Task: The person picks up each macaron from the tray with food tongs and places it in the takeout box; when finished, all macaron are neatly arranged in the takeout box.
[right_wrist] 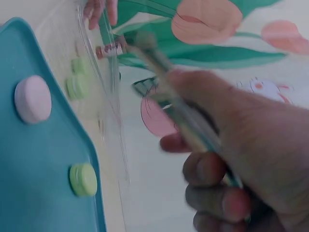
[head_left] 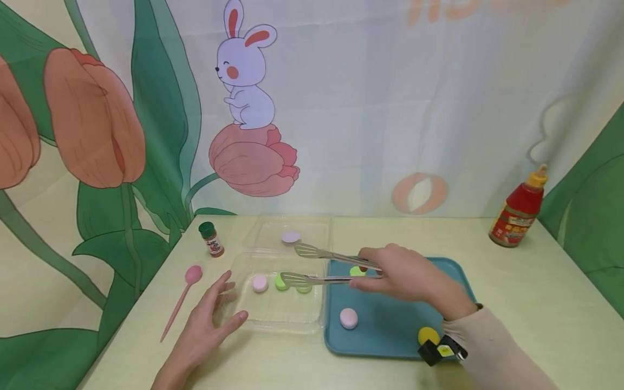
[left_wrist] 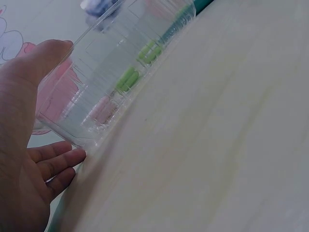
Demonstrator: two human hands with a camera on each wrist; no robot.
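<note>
My right hand (head_left: pixel 402 273) grips metal tongs (head_left: pixel 336 280), whose slotted ends stand apart above a clear plastic box (head_left: pixel 273 317). Inside the box lie a pink macaron (head_left: pixel 260 284), a green macaron (head_left: pixel 280 281) and another green one (head_left: pixel 304 288), partly behind the tongs. At the box's left side is my left hand (head_left: pixel 202 330), thumb and fingers spread around its near corner. Its fingertips touch or nearly touch the plastic. Below the right hand, a blue tray (head_left: pixel 375 344) holds a pink macaron (head_left: pixel 348 318), a green macaron (head_left: pixel 358 271) and a yellow macaron (head_left: pixel 428 337).
The box's raised lid (head_left: pixel 263 233) lies behind it, with a pale lilac round thing (head_left: pixel 291 237) there. A pink spoon (head_left: pixel 193 274) and a green-capped spice jar (head_left: pixel 211 240) are on the left. A red sauce bottle (head_left: pixel 519 211) stands at the back right, before a printed curtain.
</note>
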